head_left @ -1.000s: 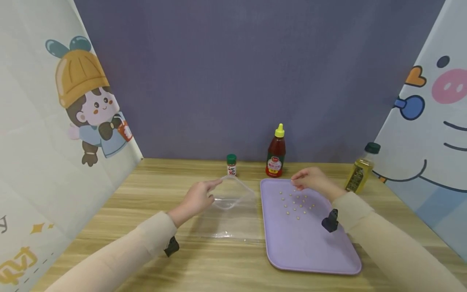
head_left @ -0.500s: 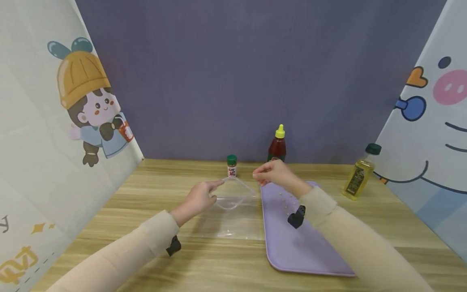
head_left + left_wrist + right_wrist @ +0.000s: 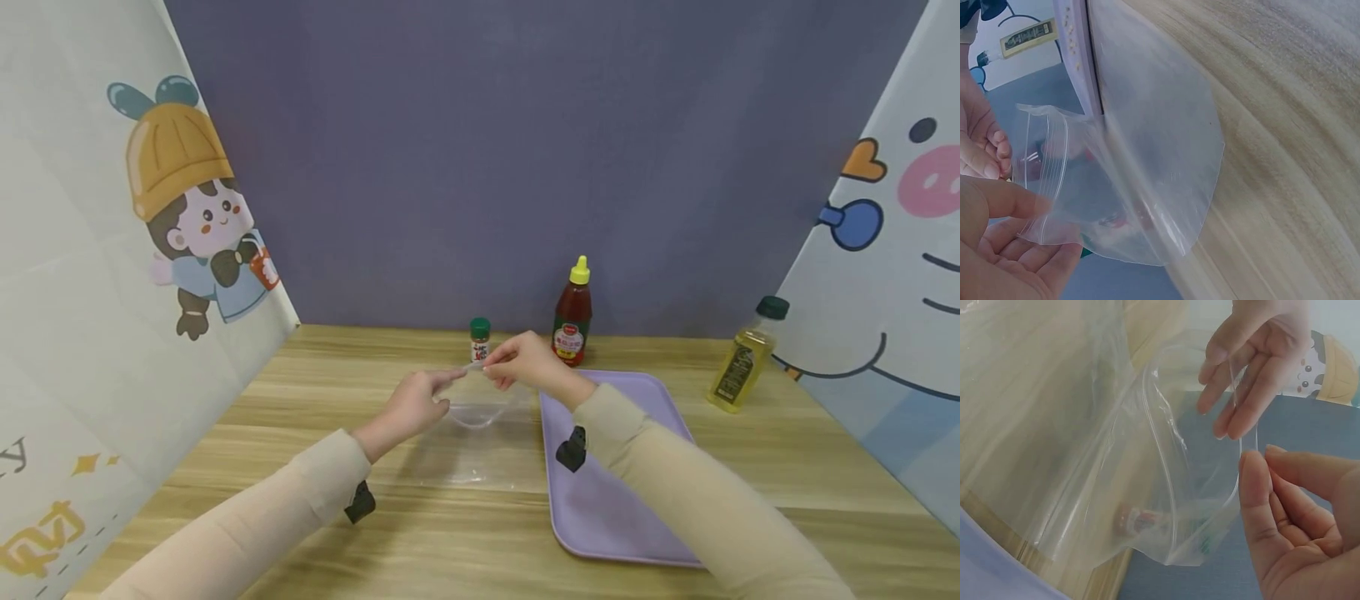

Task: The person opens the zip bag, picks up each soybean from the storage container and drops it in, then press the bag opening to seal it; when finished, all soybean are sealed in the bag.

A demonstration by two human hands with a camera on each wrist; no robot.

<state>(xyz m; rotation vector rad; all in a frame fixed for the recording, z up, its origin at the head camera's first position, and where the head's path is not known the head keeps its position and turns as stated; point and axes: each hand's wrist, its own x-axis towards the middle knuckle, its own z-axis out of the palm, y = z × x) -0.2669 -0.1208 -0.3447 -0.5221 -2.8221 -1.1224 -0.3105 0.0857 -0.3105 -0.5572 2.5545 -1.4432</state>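
Observation:
A clear zip bag [image 3: 480, 454] lies toward me on the table, its mouth raised and spread. My left hand [image 3: 408, 406] holds the mouth by its left side, thumb and fingers on either side of the film. Right at the rim, my right hand [image 3: 528, 367] has thumb and forefinger pinched together. A tiny yellowish speck shows by these fingertips in the left wrist view, like the small pale yellow grains [image 3: 1069, 37] on the tray. The lilac tray [image 3: 600, 517] lies right of the bag, partly under my right forearm, which hides its grains in the head view.
A small green-capped seasoning jar [image 3: 480, 340] stands just behind the bag's mouth. Behind the tray is a red sauce bottle [image 3: 572, 321] with a yellow cap. An oil bottle [image 3: 742, 362] stands at the right. A dark backdrop [image 3: 480, 167] rises beyond the table's far edge.
My right hand has moved left from over the tray's far part to the bag's mouth, fingertips kept together. My left hand keeps its hold on the bag.

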